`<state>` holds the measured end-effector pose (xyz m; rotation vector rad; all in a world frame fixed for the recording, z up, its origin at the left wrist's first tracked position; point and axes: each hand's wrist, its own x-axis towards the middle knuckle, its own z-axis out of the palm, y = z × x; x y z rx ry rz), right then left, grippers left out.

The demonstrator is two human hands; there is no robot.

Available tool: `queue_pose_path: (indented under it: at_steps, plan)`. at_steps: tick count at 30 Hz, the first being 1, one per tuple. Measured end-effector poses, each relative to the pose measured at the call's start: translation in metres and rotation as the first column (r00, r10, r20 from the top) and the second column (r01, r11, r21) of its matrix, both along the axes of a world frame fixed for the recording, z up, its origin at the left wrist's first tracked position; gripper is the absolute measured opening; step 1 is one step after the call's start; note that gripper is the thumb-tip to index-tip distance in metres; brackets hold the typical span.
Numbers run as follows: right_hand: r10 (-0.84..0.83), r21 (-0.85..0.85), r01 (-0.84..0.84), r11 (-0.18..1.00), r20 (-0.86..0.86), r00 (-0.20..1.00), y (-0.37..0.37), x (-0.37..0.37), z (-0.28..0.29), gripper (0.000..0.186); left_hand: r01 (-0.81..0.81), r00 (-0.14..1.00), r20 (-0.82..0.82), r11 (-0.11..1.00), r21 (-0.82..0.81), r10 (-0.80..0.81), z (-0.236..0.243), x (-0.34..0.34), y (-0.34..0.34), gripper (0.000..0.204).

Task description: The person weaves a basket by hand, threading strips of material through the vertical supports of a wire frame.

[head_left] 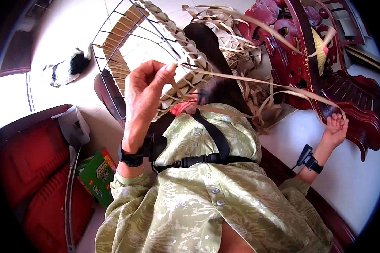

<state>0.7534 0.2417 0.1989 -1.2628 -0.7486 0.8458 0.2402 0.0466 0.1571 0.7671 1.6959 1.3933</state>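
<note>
A half-woven basket (171, 27) with a black wire frame leans across my lap, its edge braided with tan flat strips. Close to that edge, my left hand (145, 86) is closed, thumb and forefinger pinching a strip at the weave. From there a long tan weaving strip (257, 79) stretches to the right. Out at the far right, my right hand (337, 128) has its fingers curled around the strip's looped end. Part of the basket's near side is hidden behind my left hand.
Loose tan strips (251, 90) lie heaped on the floor beyond my leg. A carved dark-red wooden chair (302, 50) stands at right, with a strip draped by it. At left are a black-and-white animal (67, 67), a green box (96, 177) and red cushions (33, 156).
</note>
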Motion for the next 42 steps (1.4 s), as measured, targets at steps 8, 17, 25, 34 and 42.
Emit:
queue_pose_path:
  at_steps: [8, 17, 25, 34, 42]
  plan:
    - [0.018, 0.068, -0.210, 0.975, 0.925, 0.379, -0.024, -0.137, -0.019, 0.038, -0.023, 1.000, 0.018, 0.999, -0.032, 0.023, 0.003, 0.003, -0.002, 0.029]
    - [0.301, -0.103, -0.825, 0.555, 0.950, 0.084, -0.104, -0.343, -0.085, 0.030, -0.024, 0.999, 0.027, 0.999, -0.037, 0.025, 0.000, 0.003, -0.003, 0.025]
    - [0.490, -0.099, -0.820, 0.563, 0.839, 0.235, -0.084, -0.286, -0.072, 0.019, -0.038, 0.998, 0.040, 0.999, -0.003, 0.038, -0.003, 0.007, -0.004, 0.025]
    - [0.164, 0.001, -0.826, 0.563, 0.980, 0.113, -0.119, -0.358, -0.074, 0.020, -0.033, 0.999, 0.044, 0.999, 0.032, 0.032, -0.008, 0.011, -0.001, 0.025]
    - [0.675, -0.189, -0.831, 0.524, 0.686, 0.270, -0.064, -0.282, -0.034, 0.004, -0.048, 0.999, 0.019, 0.999, 0.007, 0.048, -0.008, 0.011, -0.006, 0.028]
